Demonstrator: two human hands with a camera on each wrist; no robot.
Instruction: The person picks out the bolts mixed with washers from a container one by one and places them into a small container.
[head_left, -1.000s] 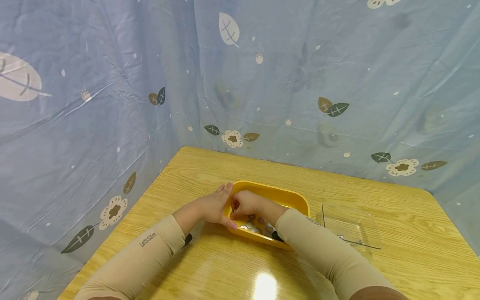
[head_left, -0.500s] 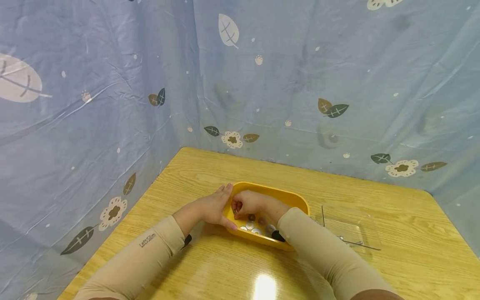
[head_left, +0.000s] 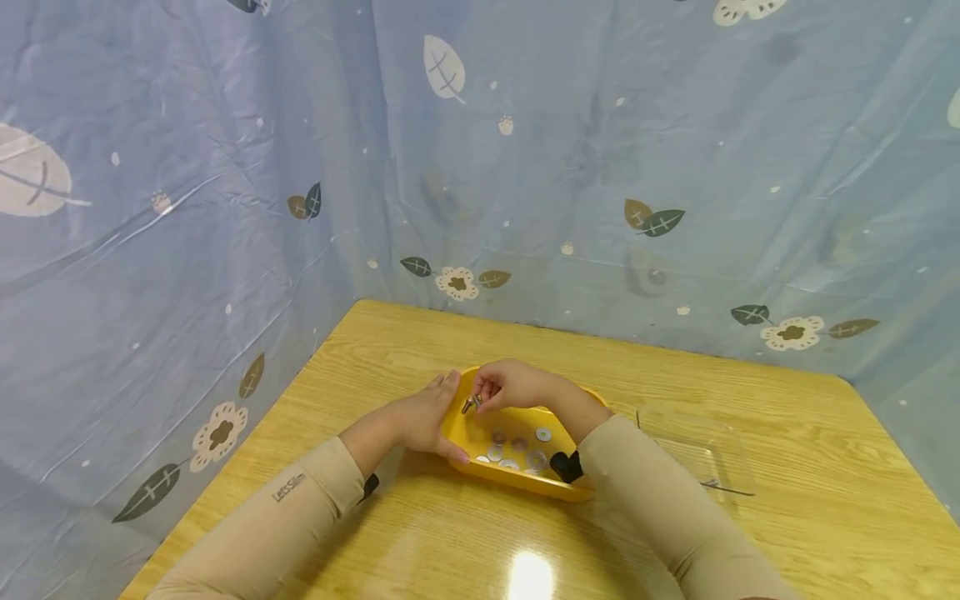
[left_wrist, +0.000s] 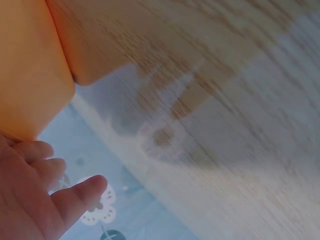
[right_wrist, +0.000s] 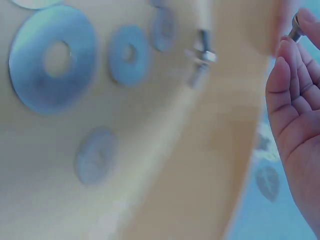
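A yellow plastic bin [head_left: 517, 482] stands on the table, with several flat metal washers [head_left: 536, 460] on its floor. My left hand [head_left: 420, 421] rests against the bin's left end, fingers extended along the outside and thumb at the front rim. In the left wrist view, its fingers [left_wrist: 80, 200] look loosely straight beside the orange-looking wall. Above the bin's left part, my right hand [head_left: 517, 387] pinches a small metal bolt [head_left: 471, 404] between thumb and fingertips. The right wrist view shows the bolt's end [right_wrist: 296, 31]. Another small metal piece [right_wrist: 202, 56] lies blurred in the bin.
A black item [head_left: 566, 467] sits at the bin's right end, partly behind the right forearm. Right of the bin lies a clear plastic tray [head_left: 720, 454] with a thin metal rod [head_left: 731, 489]. A blue patterned curtain [head_left: 525, 183] hangs behind the table.
My right hand has risen from the bin floor with the bolt, which now shows in its fingertips. More washers are uncovered. The left hand keeps its place on the bin.
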